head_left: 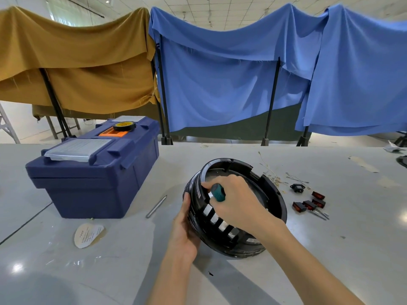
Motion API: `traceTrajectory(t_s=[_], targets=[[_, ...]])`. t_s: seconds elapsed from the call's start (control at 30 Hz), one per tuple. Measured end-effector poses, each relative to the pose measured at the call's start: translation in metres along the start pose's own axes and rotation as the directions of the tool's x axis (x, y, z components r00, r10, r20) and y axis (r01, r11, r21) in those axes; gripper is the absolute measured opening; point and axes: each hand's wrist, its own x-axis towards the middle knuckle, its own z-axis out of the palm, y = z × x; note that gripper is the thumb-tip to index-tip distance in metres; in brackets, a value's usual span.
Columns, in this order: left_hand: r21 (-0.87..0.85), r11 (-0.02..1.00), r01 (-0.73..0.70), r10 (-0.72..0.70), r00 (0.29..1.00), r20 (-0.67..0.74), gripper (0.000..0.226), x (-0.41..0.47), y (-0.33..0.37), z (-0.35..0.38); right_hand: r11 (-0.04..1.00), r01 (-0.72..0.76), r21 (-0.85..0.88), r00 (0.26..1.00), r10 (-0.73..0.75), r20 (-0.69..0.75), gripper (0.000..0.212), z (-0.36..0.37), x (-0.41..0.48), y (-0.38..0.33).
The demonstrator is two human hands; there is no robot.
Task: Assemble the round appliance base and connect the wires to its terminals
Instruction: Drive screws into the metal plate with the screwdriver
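Note:
A round black appliance base (273, 194) with a slotted wall stands tilted on its edge on the grey table, its open side facing me. My left hand (184, 230) holds the base's left outer wall, thumb up along the rim. My right hand (235, 199) reaches inside the base and grips a screwdriver with a green handle (218, 192); its tip is hidden. Loose thin wires (275, 176) lie just right of the base. Several small black-and-red switches (309, 203) and a black socket part (297, 187) rest further right.
A dark blue toolbox (94, 172) with a tape roll (124, 126) on its lid stands at the left. A metal rod (156, 206) lies between toolbox and base. An oval label (88, 235) lies in front of the toolbox. Cloth-draped frames stand behind the table.

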Motion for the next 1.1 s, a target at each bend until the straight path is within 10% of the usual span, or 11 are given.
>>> traceTrajectory(t_s=[0.3,0.5,0.8,1.1], targets=[[0.100,0.973,-0.208,0.212,0.977,-0.025,0.042,-0.001,0.045,0.042,0.966,0.035,0.255,0.976,0.022,-0.217,0.023,-0.025,0.007,-0.005],[0.201,0.902,-0.382,0.377,0.924,0.066,0.011,-0.001,0.076,0.060,0.869,0.002,0.495,0.993,0.057,-0.105,0.022,-0.043,0.007,-0.001],[0.397,0.777,-0.489,0.485,0.867,0.117,0.028,-0.002,0.091,0.070,0.671,-0.108,0.733,0.993,0.112,0.044,0.017,-0.055,0.010,0.011],[0.610,0.490,-0.622,0.567,0.760,0.319,0.019,0.002,0.078,0.088,0.212,-0.244,0.946,0.950,0.250,0.189,0.024,-0.049,-0.001,0.038]])
